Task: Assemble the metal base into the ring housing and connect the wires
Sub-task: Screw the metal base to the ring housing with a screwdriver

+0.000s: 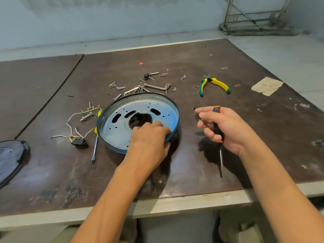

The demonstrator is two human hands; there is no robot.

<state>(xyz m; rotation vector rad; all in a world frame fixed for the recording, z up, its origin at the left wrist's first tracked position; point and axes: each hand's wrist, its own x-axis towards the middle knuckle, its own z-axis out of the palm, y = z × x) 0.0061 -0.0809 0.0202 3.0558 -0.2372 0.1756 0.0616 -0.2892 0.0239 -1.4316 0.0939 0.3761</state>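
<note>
The round metal base (121, 125), silvery with slots and a central hole, sits inside the dark ring housing (172, 102) in the middle of the table. My left hand (149, 139) rests on the near right rim, fingers over the edge and thumb outside. My right hand (222, 127) hovers to the right of the housing, gripping an orange and black screwdriver (218, 132) with its shaft pointing down toward me; small dark parts sit at its fingertips. White wires (71, 127) with brass terminals and a black switch (78, 142) lie to the left of the housing.
A yellow-handled flat screwdriver (95, 148) lies against the housing's left side. Loose screws and hex keys (154, 87) are scattered behind it. Yellow-green pliers (213, 84) lie at the back right. A dark cover (10, 158) sits at the left edge, and paper scrap (266, 85) at far right.
</note>
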